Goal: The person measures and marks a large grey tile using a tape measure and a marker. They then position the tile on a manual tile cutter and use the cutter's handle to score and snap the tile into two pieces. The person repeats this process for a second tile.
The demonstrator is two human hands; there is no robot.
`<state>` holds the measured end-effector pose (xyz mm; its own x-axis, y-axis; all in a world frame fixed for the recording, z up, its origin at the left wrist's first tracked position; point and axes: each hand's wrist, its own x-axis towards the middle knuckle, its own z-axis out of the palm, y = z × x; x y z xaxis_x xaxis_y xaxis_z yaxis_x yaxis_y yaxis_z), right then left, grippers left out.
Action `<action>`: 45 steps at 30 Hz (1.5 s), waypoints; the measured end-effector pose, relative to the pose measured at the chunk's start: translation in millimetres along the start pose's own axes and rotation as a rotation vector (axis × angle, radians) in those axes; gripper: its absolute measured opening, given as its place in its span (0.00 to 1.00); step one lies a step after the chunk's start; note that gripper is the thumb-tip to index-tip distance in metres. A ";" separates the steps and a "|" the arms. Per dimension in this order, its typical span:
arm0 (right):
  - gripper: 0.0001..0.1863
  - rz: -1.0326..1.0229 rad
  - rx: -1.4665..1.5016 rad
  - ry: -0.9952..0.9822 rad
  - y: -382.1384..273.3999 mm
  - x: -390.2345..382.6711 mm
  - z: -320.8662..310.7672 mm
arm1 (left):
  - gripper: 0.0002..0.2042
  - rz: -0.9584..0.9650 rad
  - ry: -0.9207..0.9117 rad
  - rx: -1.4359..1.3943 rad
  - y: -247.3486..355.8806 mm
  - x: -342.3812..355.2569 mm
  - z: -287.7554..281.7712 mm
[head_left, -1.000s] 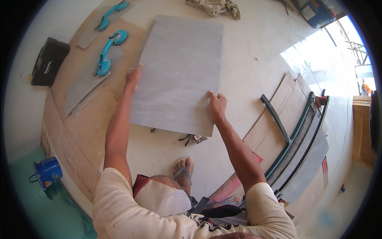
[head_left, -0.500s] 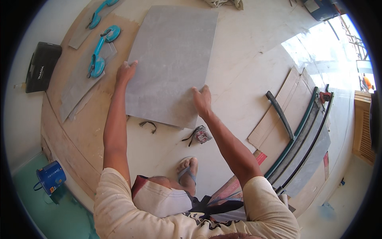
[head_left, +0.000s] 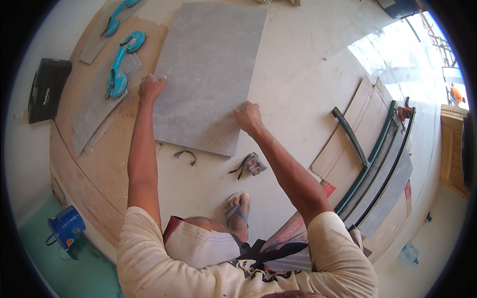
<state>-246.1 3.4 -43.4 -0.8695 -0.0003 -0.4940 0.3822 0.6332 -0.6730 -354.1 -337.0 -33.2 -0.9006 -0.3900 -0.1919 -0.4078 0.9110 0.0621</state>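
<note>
A large grey rectangular tile (head_left: pixel 208 74) lies on the floor in front of me. My left hand (head_left: pixel 152 87) is closed on its left edge, the thumb on the upper face. On the opposite edge, close to the near right corner, my right hand (head_left: pixel 248 117) is closed with bent fingers. The fingertips under the tile's edges are hidden. Just past the near edge lie a short dark cord (head_left: pixel 186 157) and a dusty, scuffed tape measure (head_left: pixel 254 164) with a dark strap.
Two blue double suction lifters (head_left: pixel 117 82) (head_left: pixel 112 25) rest on cut tile pieces at left, near a black case (head_left: pixel 48 91). A blue bucket (head_left: pixel 66 227) stands lower left. To the right, a long tile cutter (head_left: pixel 380 171) lies beside cardboard (head_left: pixel 343 131). My sandalled foot (head_left: pixel 237 214) is close by.
The tile's near end has shifted slightly left, away from the tape measure, and both hands have moved with it. The view has also shifted a little.
</note>
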 end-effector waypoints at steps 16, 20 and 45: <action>0.26 -0.129 -0.120 -0.086 36.8 -54.5 -68.6 | 0.24 0.515 0.496 -0.069 20.5 -92.7 16.1; 0.27 -0.027 -0.200 -0.186 98.6 -93.1 -114.6 | 0.27 1.049 0.105 -0.290 98.4 -223.4 42.4; 0.16 0.542 0.758 1.181 478.0 -424.4 -371.5 | 0.15 0.543 -1.053 -0.602 249.1 -359.8 45.9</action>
<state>189.3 593.8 49.1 -0.1771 0.9366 -0.3023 0.4770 -0.1870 -0.8588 -124.7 36.3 6.3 -0.5344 0.5398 -0.6504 -0.2846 0.6097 0.7398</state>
